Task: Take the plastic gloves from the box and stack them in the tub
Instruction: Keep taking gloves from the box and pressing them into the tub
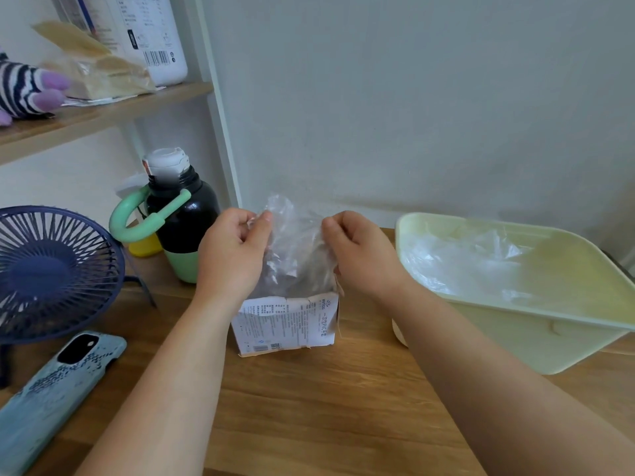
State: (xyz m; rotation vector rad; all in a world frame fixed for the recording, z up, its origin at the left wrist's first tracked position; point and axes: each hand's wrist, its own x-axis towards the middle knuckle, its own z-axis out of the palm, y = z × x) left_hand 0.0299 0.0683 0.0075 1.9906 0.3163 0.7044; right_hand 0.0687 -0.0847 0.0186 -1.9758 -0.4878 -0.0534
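Observation:
A small white printed box (287, 324) stands open at the middle of the wooden table. A clear plastic glove (293, 245) rises out of its top. My left hand (233, 249) pinches the glove's left edge between thumb and fingers. My right hand (360, 252) pinches its right edge, so the glove is stretched between both hands just above the box. To the right stands a pale yellow-green tub (549, 341), with several clear gloves (460, 259) lying inside it.
A black and green bottle (185, 218) with a green handle stands left of the box. A navy desk fan (51, 273) and a phone in a blue case (55, 393) lie further left. A shelf (103, 113) hangs above them. The wall is close behind.

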